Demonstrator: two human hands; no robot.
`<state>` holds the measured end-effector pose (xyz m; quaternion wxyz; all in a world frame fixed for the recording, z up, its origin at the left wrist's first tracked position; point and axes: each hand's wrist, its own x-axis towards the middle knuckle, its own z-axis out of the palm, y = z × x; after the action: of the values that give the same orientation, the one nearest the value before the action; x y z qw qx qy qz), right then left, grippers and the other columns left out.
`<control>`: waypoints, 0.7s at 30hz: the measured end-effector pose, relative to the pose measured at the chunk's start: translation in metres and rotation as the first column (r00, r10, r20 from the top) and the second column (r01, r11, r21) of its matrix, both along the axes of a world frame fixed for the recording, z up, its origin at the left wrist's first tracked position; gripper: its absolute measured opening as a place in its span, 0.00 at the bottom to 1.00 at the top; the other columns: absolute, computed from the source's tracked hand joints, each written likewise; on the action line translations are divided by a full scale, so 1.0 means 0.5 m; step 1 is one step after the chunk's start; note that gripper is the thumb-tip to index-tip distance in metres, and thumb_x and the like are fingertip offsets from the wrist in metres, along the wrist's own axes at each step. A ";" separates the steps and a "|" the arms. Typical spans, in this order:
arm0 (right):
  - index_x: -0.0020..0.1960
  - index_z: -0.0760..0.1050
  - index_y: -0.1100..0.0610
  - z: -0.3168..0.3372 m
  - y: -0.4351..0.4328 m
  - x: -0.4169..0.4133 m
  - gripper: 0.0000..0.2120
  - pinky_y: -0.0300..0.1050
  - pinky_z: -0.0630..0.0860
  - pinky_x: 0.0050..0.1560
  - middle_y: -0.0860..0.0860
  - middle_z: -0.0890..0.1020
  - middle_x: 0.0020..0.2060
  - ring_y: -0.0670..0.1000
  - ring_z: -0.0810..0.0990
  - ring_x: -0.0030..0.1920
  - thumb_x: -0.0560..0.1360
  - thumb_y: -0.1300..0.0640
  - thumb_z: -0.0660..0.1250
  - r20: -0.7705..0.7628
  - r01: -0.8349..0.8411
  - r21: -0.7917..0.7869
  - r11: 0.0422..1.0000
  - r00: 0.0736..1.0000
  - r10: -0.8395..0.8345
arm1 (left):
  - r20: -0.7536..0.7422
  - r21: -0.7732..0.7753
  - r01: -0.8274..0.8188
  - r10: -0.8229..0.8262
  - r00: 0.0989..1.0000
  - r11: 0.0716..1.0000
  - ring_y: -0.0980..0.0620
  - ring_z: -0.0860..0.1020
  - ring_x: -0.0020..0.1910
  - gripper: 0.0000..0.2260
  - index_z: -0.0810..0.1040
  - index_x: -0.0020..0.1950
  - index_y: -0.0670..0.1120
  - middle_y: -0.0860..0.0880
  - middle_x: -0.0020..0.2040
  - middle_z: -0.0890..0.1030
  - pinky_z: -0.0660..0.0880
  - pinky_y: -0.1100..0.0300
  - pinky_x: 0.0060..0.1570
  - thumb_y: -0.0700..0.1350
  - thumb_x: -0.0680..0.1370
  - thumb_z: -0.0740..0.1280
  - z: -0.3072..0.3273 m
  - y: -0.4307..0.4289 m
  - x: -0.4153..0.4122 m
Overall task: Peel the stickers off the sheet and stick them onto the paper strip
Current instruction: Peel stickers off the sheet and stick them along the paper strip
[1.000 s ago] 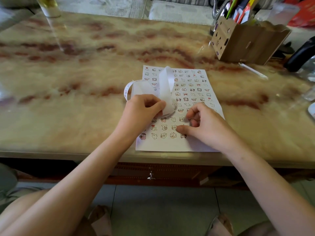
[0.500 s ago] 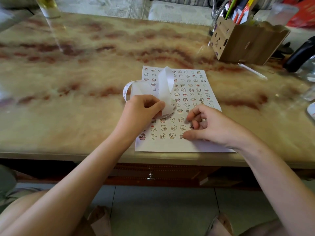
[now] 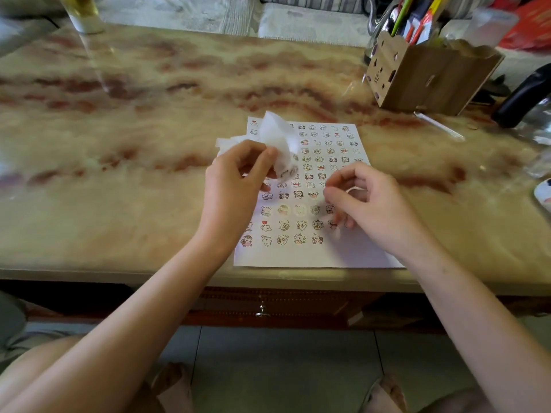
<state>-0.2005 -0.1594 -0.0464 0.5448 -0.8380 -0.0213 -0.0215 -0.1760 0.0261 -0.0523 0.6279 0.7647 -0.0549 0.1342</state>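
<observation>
Sticker sheet (image 3: 313, 186) is laid flat on bench (image 3: 119, 144) nr front edge, rows of small cartoon stickers facing up. Paper strip (image 3: 280, 138), looped & blurred, is gripped by left hand (image 3: 235, 186) above sheet's upper-left part. Right hand (image 3: 369, 201) is held over sheet's right side w/ fingers curled; whether a sticker is pinched can't be told.

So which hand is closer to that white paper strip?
Left. The left hand pinches the paper strip above the sticker sheet. The right hand is apart from it, to the strip's right, over the sheet.
</observation>
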 end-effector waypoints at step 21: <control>0.50 0.81 0.54 -0.007 0.059 0.007 0.06 0.37 0.78 0.39 0.46 0.84 0.43 0.45 0.82 0.40 0.74 0.60 0.71 0.249 -0.017 0.105 0.994 0.968 -0.009 | -0.074 -0.180 0.056 -0.070 0.995 0.982 0.53 0.84 0.40 0.08 0.78 0.50 0.39 0.46 0.41 0.85 0.77 0.64 0.33 0.42 0.81 0.62 0.009 -0.009 -0.010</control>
<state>-0.1971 -0.1297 -0.0500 0.5819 -0.7983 -0.0901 -0.1266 -0.1808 0.0217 -0.0477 0.6991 0.7084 -0.0419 0.0878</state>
